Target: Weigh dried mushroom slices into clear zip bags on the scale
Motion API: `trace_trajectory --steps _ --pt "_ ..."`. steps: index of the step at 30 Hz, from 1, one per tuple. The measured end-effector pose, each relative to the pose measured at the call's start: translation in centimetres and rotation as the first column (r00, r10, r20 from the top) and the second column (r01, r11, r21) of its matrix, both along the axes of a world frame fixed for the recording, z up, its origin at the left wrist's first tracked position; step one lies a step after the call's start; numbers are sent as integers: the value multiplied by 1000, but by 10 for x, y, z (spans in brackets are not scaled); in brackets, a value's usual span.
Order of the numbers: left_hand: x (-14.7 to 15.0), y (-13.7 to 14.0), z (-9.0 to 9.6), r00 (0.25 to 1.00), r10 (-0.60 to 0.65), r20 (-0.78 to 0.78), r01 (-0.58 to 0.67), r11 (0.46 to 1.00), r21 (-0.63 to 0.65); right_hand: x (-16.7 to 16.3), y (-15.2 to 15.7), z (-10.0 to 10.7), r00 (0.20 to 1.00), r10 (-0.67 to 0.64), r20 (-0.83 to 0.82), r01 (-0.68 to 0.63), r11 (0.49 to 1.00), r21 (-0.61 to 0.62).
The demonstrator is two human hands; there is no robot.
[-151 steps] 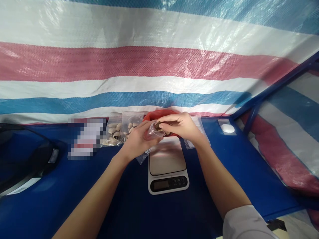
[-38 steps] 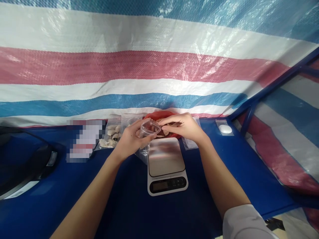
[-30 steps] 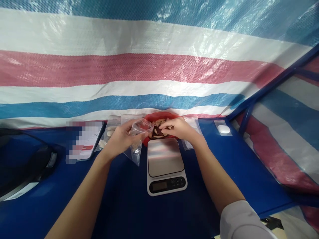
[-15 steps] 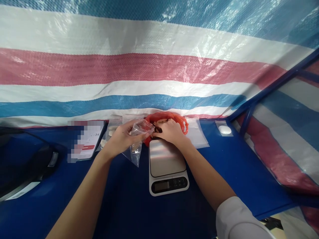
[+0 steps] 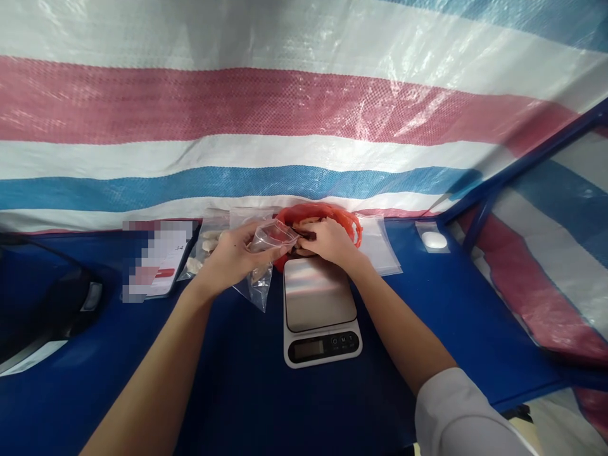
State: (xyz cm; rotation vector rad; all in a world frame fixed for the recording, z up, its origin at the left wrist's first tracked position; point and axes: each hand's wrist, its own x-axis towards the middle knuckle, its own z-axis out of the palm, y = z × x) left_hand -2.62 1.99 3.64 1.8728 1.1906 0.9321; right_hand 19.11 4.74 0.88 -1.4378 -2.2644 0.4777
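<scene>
My left hand [image 5: 232, 256] grips a clear zip bag [image 5: 262, 292] by its rim, with the bag's mouth held apart and facing right. A few pale brown pieces show inside that bag. My right hand [image 5: 332, 242] reaches into a red plastic bag [image 5: 350, 220], fingers drawn together close to the zip bag's mouth. Brown dried slices [image 5: 306, 223] lie in the red bag around those fingers; what the fingertips hold is hidden. Just in front of the red bag stands a white kitchen scale [image 5: 320, 294] with a bare steel plate and a dark display.
Left of my hands lie a filled clear bag [image 5: 194, 265] with pale pieces and a phone [image 5: 166, 266]. Flat clear bags [image 5: 382, 250] rest behind my right wrist. A white oval object [image 5: 434, 240] in a small packet lies far right. Striped sheeting [image 5: 304, 145] walls the back.
The camera view has tilted slightly down. My right fingers have shifted a little in the red bag, nearer the zip bag's mouth. My left hand still holds the zip bag.
</scene>
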Motion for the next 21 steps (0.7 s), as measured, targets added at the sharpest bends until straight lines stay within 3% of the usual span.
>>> trace_trajectory --steps 5,9,12,16,21 --pt "3 0 0 999 -9 -33 10 999 31 11 2 0 957 -6 -289 0 1000 -20" --pt "5 -1 -2 1000 -2 -30 3 999 45 24 -2 18 859 -15 -512 -50 992 -114" --pt "8 -2 -4 999 -10 -53 12 999 43 31 -10 33 790 60 -610 -150 984 -98" --pt "15 -4 -5 994 -61 -86 70 991 112 26 -23 48 820 152 -552 -227 972 -69" --pt "23 -6 -5 986 -154 -68 162 975 149 12 -32 58 920 248 -304 -255 967 17"
